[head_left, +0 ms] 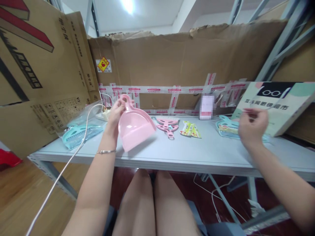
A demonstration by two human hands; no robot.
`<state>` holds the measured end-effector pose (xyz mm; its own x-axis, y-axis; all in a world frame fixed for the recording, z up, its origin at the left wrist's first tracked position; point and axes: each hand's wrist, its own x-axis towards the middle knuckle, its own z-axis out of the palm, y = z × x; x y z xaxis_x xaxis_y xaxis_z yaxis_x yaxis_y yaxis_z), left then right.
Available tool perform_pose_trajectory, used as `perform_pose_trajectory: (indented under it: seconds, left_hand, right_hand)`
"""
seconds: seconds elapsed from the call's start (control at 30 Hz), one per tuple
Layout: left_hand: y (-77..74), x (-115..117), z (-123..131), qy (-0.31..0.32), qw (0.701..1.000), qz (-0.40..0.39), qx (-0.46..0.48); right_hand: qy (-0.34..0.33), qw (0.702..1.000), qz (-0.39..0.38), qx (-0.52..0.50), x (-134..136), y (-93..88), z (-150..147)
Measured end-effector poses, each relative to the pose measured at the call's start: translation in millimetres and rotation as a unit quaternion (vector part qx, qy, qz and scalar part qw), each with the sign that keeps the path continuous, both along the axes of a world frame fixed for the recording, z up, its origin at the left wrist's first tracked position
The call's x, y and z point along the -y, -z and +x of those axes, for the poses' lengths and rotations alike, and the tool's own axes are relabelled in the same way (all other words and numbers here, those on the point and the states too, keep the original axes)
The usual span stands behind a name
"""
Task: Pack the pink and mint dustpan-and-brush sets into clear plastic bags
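Pink dustpan (135,126) — long axis steep, mouth down-right — in left hand's (118,110) pinch

Near, above and behind the fingers (119,107), the head camera looks forward and down over the counter (182,151).

A bright ceiling light (127,6) glares above; the right hand (254,127) looks blurred.

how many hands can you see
2: the left hand, holding the pink dustpan, and the right hand, raised in front of the pale box on the right.
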<state>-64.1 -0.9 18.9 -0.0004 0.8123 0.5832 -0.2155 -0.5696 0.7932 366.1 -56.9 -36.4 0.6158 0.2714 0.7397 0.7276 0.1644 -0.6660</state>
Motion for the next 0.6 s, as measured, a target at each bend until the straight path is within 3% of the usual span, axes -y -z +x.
perform_pose_trajectory:
  seconds: [0.07, 0.13, 0.23, 0.4, 0.6]
  left_hand:
    - [-1.7, -4, 22, 0.12, 0.99, -0.059, -0.034]
    - [3.1, -8, 42, 0.23, 0.966, -0.104, -0.052]
    - [17.7, -14, 59, 0.31, 0.934, -0.165, -0.065]
    - [39.8, -23, 53, 0.303, 0.928, -0.208, -0.062]
    - [44.5, -22, 47, 0.204, 0.953, -0.203, -0.091]
  right_hand:
    - [-0.132, 0.989, -0.048, 0.048, 0, -9.3, -43]
    - [-0.256, 0.951, -0.139, 0.107, -6, -11.4, -81]
    - [-0.311, 0.895, -0.256, 0.191, -28, -1.2, -118]
    - [-0.319, 0.857, -0.296, 0.276, -65, 20.5, -132]
    - [-0.354, 0.819, -0.289, 0.348, -62, 28.5, -136]
